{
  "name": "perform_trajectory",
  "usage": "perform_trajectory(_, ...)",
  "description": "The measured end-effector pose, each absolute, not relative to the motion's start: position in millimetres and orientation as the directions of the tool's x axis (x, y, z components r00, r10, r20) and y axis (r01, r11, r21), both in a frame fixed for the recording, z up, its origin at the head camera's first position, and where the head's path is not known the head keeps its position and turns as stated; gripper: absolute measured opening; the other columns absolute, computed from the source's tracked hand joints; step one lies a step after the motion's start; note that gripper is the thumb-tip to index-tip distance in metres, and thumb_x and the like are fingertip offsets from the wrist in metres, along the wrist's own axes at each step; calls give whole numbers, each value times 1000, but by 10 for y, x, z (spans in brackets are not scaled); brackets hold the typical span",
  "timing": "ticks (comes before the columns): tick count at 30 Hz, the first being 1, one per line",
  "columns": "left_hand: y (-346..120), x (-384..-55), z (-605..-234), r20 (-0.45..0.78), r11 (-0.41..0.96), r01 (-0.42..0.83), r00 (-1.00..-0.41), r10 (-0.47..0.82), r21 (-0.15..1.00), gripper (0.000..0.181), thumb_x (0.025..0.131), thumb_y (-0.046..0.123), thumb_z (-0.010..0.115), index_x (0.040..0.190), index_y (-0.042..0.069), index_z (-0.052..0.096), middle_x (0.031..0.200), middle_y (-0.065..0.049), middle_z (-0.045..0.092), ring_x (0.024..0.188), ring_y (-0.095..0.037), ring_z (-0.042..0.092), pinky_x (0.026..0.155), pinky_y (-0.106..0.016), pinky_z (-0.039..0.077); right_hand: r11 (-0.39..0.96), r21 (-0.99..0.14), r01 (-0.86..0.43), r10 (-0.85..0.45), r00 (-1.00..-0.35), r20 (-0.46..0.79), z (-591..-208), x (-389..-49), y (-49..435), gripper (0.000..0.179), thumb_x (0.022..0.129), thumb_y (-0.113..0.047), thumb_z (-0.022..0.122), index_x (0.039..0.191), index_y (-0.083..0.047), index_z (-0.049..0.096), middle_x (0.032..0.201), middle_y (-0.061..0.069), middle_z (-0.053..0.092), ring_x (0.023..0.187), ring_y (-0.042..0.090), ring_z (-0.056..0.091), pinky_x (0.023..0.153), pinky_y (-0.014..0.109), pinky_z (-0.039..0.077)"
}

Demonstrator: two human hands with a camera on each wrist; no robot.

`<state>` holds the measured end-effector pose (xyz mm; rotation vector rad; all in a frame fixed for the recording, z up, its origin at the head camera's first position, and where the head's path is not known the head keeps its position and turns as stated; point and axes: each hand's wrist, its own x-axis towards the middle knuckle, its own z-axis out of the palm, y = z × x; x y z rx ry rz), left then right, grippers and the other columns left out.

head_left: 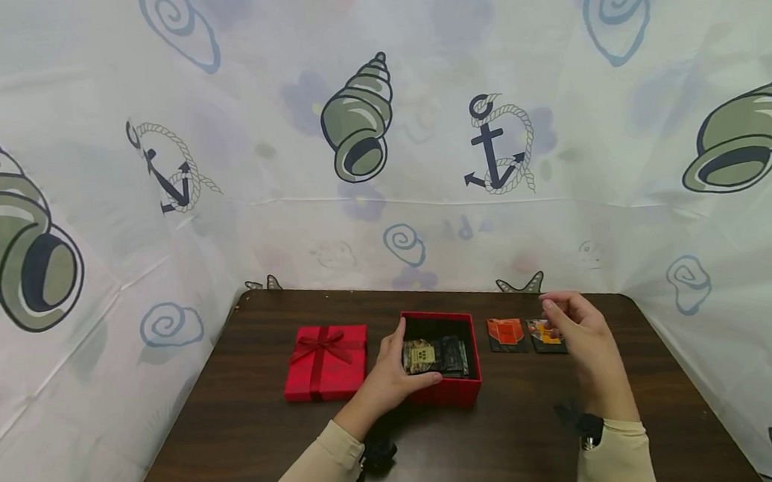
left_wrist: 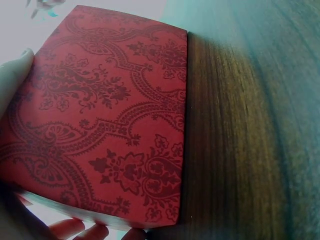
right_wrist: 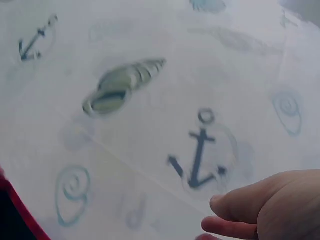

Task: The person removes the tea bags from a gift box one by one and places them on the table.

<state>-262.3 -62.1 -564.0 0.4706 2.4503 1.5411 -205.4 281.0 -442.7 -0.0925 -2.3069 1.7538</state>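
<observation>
A red gift box stands without its lid, with several dark sachets inside and one with a pale gold label at the left. My left hand grips the box by its near left corner, thumb over the front rim and fingers along the left side. The left wrist view shows the box's patterned red wall up close. My right hand hovers at the right, partly covering a black sachet with an orange-yellow print. Its fingers are loosely bent; nothing shows between thumb and fingers in the right wrist view.
A red lid with a ribbon bow lies left of the box. Another sachet, orange and black, lies flat between the box and the right-hand sachet. The dark wooden table is surrounded by a patterned white cloth.
</observation>
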Motion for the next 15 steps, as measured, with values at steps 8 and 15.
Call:
perform_trajectory(8,-622,-2616,-5622,-2,396,160,-926,378,904,127,85,60,89,176,40,1,178,-16,20,162,-45,31,121,-74,38,64,-986,-154,-67,-986,150,-4327,-2016,2396,37,115,-29,59,136,1,58,99,0,66,91,19,68,85,31,62)
perform_trajectory(15,-617,-2622,-5629,3,391,161,-927,376,906,128,85,60,89,177,37,2,177,-17,21,161,-45,33,122,-73,38,-155,-986,-62,-220,-971,95,-4381,-2061,2149,27,117,-28,53,135,-8,60,105,-2,73,96,15,72,91,30,62)
